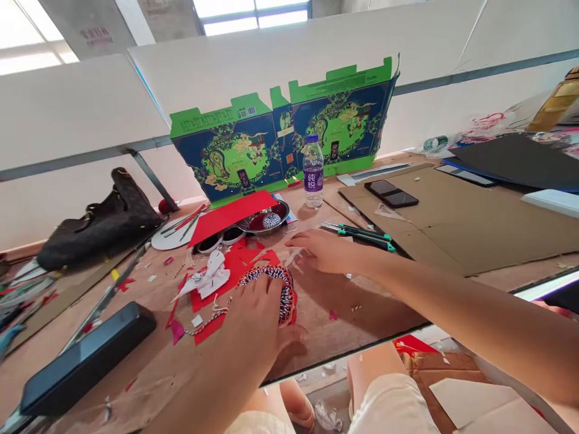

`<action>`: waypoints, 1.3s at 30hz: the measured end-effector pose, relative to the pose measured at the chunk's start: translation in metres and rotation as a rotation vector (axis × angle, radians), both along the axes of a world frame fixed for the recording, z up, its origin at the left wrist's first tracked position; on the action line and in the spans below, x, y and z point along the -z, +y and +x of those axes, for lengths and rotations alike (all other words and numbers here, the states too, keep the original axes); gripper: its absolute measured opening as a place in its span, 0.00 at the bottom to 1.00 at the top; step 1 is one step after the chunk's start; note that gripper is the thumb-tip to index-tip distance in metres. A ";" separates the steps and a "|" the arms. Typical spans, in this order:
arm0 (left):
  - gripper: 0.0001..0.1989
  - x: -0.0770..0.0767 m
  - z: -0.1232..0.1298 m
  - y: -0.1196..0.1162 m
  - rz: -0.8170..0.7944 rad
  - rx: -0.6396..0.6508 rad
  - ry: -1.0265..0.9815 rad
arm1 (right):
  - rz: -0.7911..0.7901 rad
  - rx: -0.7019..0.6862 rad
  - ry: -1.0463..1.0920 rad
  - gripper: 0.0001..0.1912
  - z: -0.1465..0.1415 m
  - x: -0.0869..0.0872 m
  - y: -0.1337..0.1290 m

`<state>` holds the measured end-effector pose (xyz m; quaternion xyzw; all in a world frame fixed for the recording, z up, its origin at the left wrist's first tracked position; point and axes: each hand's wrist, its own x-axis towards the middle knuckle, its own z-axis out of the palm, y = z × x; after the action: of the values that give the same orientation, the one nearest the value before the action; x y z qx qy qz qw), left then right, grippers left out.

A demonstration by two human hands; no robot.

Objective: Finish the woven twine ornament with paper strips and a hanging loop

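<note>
Left hand (253,319) cupped closed over a braided cord coil (286,295), lower centre.
The coil's tail runs lower left across red paper (235,265); the open right hand (323,250) lies farther off, up and right.

Off-white shorts (392,407), bare forearms (456,319), bare thighs (371,367).

A plastic water bottle (313,172) with a purple label stands before an unfolded green-and-navy printed carton (280,135). A dark handbag (99,226) lies at left; a smartphone (391,194) rests on brown cardboard (479,226) at right.
</note>
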<state>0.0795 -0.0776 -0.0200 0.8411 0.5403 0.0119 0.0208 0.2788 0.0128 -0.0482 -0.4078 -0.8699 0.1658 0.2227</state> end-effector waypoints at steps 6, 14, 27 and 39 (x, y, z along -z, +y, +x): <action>0.25 -0.005 -0.019 0.004 0.042 0.006 -0.032 | 0.028 0.012 0.067 0.21 0.001 -0.005 0.003; 0.21 -0.060 -0.085 0.041 -0.344 0.041 -0.861 | -0.136 -0.042 0.281 0.19 0.005 -0.076 -0.023; 0.19 -0.039 -0.082 0.050 -0.426 0.162 -0.989 | -0.513 -0.120 0.744 0.15 -0.014 -0.054 -0.030; 0.22 -0.017 -0.061 0.047 -0.093 -0.054 -0.536 | -0.326 0.040 0.436 0.13 -0.003 -0.051 -0.027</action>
<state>0.0181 -0.0304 -0.0033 0.7913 0.5377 0.2101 0.2014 0.2763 -0.0138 0.0031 -0.4099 -0.7551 0.3830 0.3392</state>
